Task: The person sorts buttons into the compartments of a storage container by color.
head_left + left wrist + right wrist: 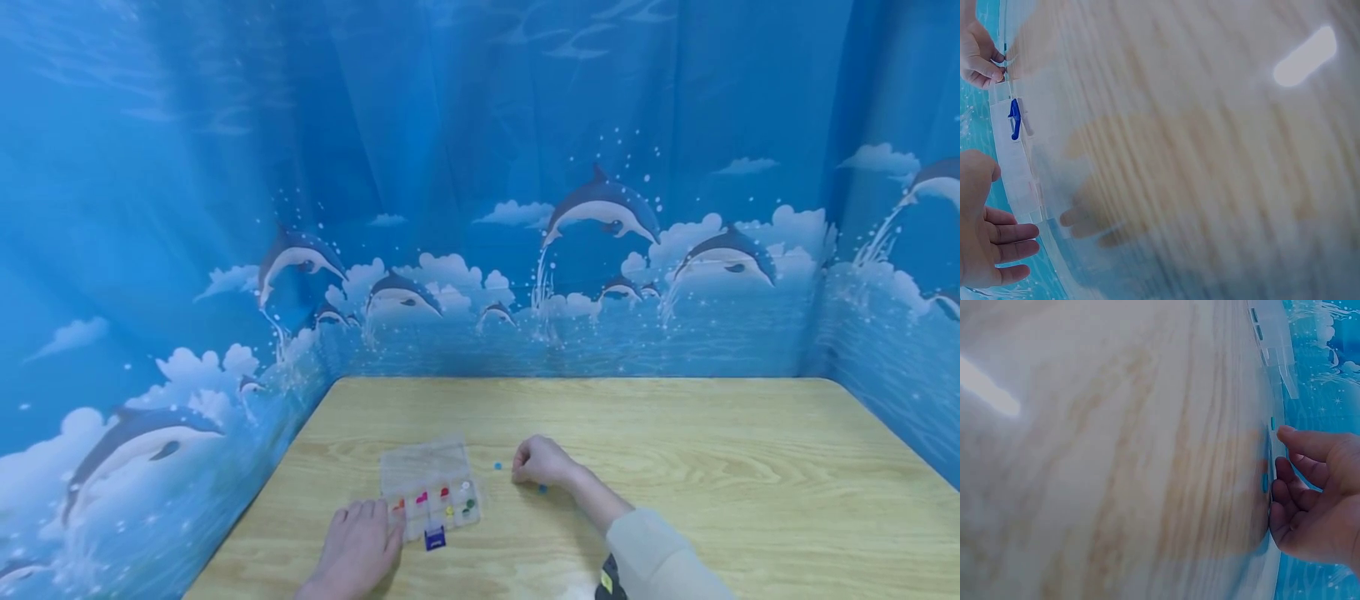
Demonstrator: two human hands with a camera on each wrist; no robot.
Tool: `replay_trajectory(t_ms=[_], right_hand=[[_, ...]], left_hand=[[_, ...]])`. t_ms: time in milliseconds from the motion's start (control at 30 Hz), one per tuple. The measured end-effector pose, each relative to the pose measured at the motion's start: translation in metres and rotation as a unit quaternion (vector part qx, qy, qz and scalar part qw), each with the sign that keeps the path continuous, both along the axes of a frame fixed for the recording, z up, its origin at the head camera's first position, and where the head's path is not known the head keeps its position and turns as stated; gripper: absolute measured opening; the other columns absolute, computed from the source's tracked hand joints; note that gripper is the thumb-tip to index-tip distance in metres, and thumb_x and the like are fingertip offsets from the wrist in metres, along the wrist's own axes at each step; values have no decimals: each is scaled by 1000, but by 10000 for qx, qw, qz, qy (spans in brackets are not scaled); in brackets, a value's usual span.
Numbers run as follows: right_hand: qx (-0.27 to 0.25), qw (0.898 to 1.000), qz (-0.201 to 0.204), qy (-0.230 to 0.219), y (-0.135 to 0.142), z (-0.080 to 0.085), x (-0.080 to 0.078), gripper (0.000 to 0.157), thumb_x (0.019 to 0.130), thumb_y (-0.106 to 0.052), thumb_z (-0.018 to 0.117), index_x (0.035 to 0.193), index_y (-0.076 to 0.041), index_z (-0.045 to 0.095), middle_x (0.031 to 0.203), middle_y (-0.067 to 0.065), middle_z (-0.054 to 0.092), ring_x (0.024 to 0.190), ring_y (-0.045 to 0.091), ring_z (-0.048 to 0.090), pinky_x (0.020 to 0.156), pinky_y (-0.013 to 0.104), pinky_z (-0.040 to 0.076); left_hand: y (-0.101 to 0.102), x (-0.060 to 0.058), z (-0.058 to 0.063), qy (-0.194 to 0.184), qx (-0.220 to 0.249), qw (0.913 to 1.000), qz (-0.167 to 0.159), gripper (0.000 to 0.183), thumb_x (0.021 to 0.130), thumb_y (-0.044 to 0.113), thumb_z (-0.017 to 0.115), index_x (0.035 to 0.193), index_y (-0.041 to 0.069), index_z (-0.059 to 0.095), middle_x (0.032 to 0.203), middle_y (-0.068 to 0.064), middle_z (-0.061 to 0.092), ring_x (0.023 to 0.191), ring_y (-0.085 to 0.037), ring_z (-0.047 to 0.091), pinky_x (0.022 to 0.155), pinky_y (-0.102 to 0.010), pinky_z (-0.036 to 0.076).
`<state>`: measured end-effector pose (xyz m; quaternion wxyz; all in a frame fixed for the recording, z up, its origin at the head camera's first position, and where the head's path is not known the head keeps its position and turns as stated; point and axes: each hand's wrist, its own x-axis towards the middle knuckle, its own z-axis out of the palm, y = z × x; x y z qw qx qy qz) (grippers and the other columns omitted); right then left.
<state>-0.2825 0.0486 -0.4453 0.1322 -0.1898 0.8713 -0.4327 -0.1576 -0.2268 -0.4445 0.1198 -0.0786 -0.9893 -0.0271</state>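
Observation:
A clear plastic compartment box (pixel 431 467) lies with its lid folded back on the table, small coloured pieces inside and a dark blue tab (pixel 435 537) at its front. My left hand (pixel 360 537) rests at the box's left front corner; in the left wrist view its fingers (pixel 1016 232) are spread and nearly straight. To the right of the box, my right hand (pixel 546 462) is low over the table between two small blue pieces, one blue piece (pixel 498 466) to its left and another blue piece (pixel 543 489) beside its wrist. Nothing shows between its bent, parted fingers (pixel 1310 447).
The wood-grain table (pixel 712 458) reaches back to a blue curtain (pixel 480 167) printed with dolphins, which also hangs along both sides. Bright glare (pixel 1307 56) lies on the tabletop. A dark strap (pixel 611 579) sits near the right sleeve (pixel 660 554).

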Motion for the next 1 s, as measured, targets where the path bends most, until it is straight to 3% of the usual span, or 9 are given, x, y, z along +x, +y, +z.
replay_trajectory(t_ms=[333, 500, 1000], right_hand=[[-334, 9993, 50, 181, -8, 5, 4, 7, 81, -6, 65, 76, -2, 61, 70, 4, 58, 57, 13, 49, 51, 24, 41], [-438, 9984, 92, 344, -13, 6, 3, 8, 81, -7, 66, 77, -3, 61, 71, 0, 57, 60, 11, 47, 54, 24, 40], [-785, 9963, 247, 244, -26, 11, 10, 6, 78, -4, 65, 78, 0, 62, 70, -1, 56, 65, 11, 48, 60, 24, 42]], left_hand=[[0, -1, -1, -57, -34, 10000, 25, 26, 90, 31, 55, 85, 5, 53, 78, -7, 51, 80, -26, 52, 74, -46, 41], [0, -1, 0, -124, -23, 9999, 44, 27, 91, 31, 54, 87, 5, 53, 79, -7, 52, 81, -27, 53, 75, -47, 41], [1, 0, 1, -24, 31, 10000, 50, 25, 91, 30, 54, 85, 6, 53, 77, -6, 51, 79, -26, 52, 73, -45, 40]])
